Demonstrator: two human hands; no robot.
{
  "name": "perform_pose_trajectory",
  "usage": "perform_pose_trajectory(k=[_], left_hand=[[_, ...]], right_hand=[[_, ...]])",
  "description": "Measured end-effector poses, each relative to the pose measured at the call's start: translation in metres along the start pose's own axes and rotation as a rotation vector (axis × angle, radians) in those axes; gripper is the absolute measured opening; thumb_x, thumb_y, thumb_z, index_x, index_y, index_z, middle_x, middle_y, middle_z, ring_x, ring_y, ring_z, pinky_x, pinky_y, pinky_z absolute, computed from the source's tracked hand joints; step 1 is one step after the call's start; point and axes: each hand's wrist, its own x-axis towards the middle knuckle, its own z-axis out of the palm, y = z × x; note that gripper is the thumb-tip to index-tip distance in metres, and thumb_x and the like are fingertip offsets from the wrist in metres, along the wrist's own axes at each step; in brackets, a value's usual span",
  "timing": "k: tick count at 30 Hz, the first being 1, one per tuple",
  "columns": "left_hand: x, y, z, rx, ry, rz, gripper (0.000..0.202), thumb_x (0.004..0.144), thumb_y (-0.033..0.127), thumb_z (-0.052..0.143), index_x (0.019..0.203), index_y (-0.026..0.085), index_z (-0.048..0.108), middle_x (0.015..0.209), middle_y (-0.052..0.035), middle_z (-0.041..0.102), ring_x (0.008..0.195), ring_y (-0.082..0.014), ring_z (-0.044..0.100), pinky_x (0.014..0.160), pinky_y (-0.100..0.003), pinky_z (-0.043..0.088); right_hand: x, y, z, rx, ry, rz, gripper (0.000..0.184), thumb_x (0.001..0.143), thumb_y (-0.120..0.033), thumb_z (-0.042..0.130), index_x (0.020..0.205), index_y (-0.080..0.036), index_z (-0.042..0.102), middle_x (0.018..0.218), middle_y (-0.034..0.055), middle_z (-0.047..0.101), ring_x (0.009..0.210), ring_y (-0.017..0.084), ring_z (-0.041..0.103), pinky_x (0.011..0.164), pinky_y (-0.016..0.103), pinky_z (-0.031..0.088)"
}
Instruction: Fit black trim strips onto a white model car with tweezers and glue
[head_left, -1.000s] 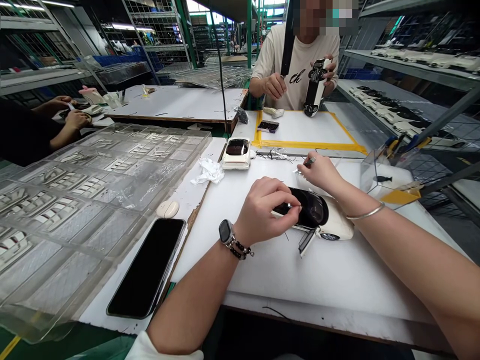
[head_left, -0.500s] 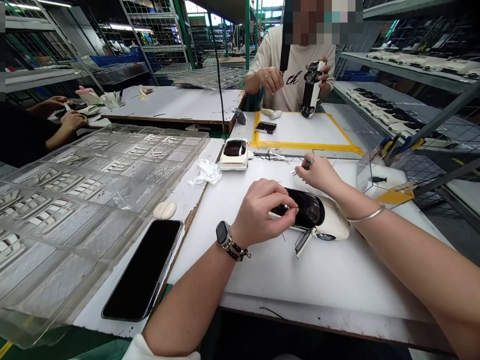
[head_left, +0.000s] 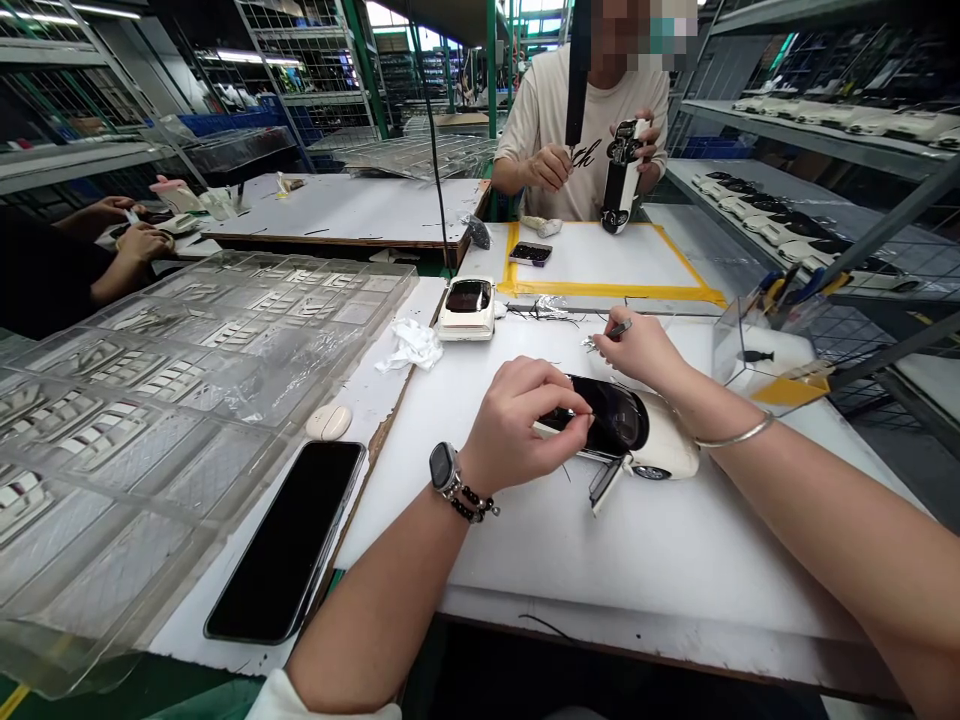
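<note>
A cream model car (head_left: 675, 440) with a dark glossy roof and windows sits on the white work surface, its near door swung out. My left hand (head_left: 529, 420) is over the car's left end, thumb and forefinger pinched on a tiny shiny piece too small to name. Beyond the car, my right hand (head_left: 637, 345) is closed around slim grey metal tweezers (head_left: 620, 327), mostly hidden by the fingers. Small silvery bits (head_left: 588, 343) show at its fingertips, just above the surface. The left hand covers part of the car.
A second cream model car (head_left: 466, 308) stands further back beside crumpled tissue (head_left: 411, 345). Left are a phone (head_left: 289, 540), an earbud case (head_left: 328, 422) and a compartment tray (head_left: 187, 440) of white parts. A clear tool box (head_left: 765, 350) stands right. Across, a person (head_left: 585, 130) holds another car.
My hands hold nearly the same poses, with only slight finger shifts. The model car stays put. Across the table, the person's hand with the dark tool has moved slightly.
</note>
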Motion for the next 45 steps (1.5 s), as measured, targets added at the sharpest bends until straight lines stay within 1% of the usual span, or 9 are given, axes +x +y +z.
perform_pose_trajectory(k=[6,11,21,23,28,33,36,40,45], left_hand=[[0.0,0.0,0.0,0.003,-0.002,-0.003,0.007,0.076,0.014,0.06,0.071,0.017,0.064,0.07,-0.0029,0.063,0.068,-0.014,0.054,0.067,-0.032,0.046],[0.0,0.001,0.0,0.004,-0.008,-0.004,0.007,0.076,0.014,0.06,0.071,0.018,0.063,0.07,-0.0028,0.062,0.068,-0.0142,0.055,0.067,-0.032,0.046],[-0.001,0.0,0.0,-0.004,-0.014,-0.018,0.007,0.076,0.015,0.06,0.071,0.018,0.063,0.071,-0.003,0.062,0.069,-0.0144,0.055,0.068,-0.032,0.047],[-0.001,0.0,0.0,-0.022,-0.009,-0.023,0.006,0.076,0.014,0.061,0.071,0.018,0.064,0.071,-0.0033,0.062,0.069,-0.0144,0.055,0.068,-0.032,0.048],[0.0,0.003,0.001,-0.074,-0.006,-0.055,0.006,0.075,0.013,0.06,0.072,0.017,0.063,0.072,-0.0034,0.062,0.069,-0.0141,0.056,0.067,-0.032,0.049],[0.002,0.012,0.003,-0.106,0.031,-0.206,0.007,0.077,0.01,0.058,0.072,0.016,0.061,0.073,-0.0031,0.063,0.068,-0.0121,0.057,0.063,-0.027,0.05],[0.002,0.016,0.006,-0.073,0.049,-0.258,0.009,0.077,0.01,0.058,0.071,0.016,0.059,0.07,-0.0022,0.063,0.066,-0.0111,0.057,0.063,-0.025,0.051],[-0.001,0.018,0.01,0.055,0.082,-0.189,0.009,0.076,0.008,0.058,0.074,0.016,0.061,0.07,-0.0016,0.063,0.063,-0.0101,0.057,0.058,-0.023,0.051],[-0.004,0.017,0.01,0.327,0.145,-0.032,0.015,0.072,0.005,0.063,0.08,0.017,0.062,0.075,-0.0022,0.066,0.069,-0.012,0.062,0.062,-0.024,0.055]], right_hand=[[-0.002,-0.001,-0.001,-0.026,0.027,-0.03,0.017,0.072,-0.023,0.057,0.068,-0.021,0.04,0.061,-0.0002,0.053,0.057,0.016,0.046,0.056,0.027,0.03],[-0.004,0.0,-0.001,-0.038,0.039,-0.074,0.016,0.074,-0.024,0.056,0.07,-0.022,0.04,0.064,0.001,0.055,0.06,0.018,0.047,0.057,0.028,0.03],[-0.01,0.002,-0.002,0.09,0.05,-0.131,0.016,0.077,-0.029,0.055,0.071,-0.022,0.043,0.063,0.0005,0.058,0.059,0.017,0.052,0.058,0.028,0.036],[-0.015,-0.003,-0.008,0.181,0.056,-0.134,0.017,0.08,-0.031,0.055,0.071,-0.022,0.043,0.064,0.0,0.059,0.058,0.016,0.054,0.057,0.028,0.039],[-0.048,-0.025,-0.037,0.604,0.051,-0.195,0.022,0.079,-0.032,0.063,0.069,-0.023,0.046,0.063,-0.0004,0.061,0.049,0.014,0.054,0.048,0.029,0.043],[-0.091,-0.036,-0.063,0.844,0.052,-0.344,0.02,0.08,-0.021,0.065,0.069,-0.023,0.048,0.063,-0.0014,0.061,0.047,0.014,0.053,0.042,0.028,0.042],[-0.107,-0.037,-0.066,0.979,-0.001,-0.325,0.019,0.081,-0.019,0.064,0.072,-0.023,0.048,0.065,-0.0012,0.062,0.05,0.014,0.055,0.04,0.027,0.041],[-0.116,-0.037,-0.063,1.048,-0.023,-0.24,0.018,0.083,-0.02,0.062,0.072,-0.024,0.049,0.066,-0.0003,0.062,0.051,0.014,0.055,0.041,0.027,0.043],[-0.12,-0.035,-0.056,1.025,-0.049,-0.266,0.016,0.084,-0.019,0.06,0.074,-0.025,0.049,0.069,0.0,0.061,0.05,0.013,0.054,0.044,0.029,0.046]])
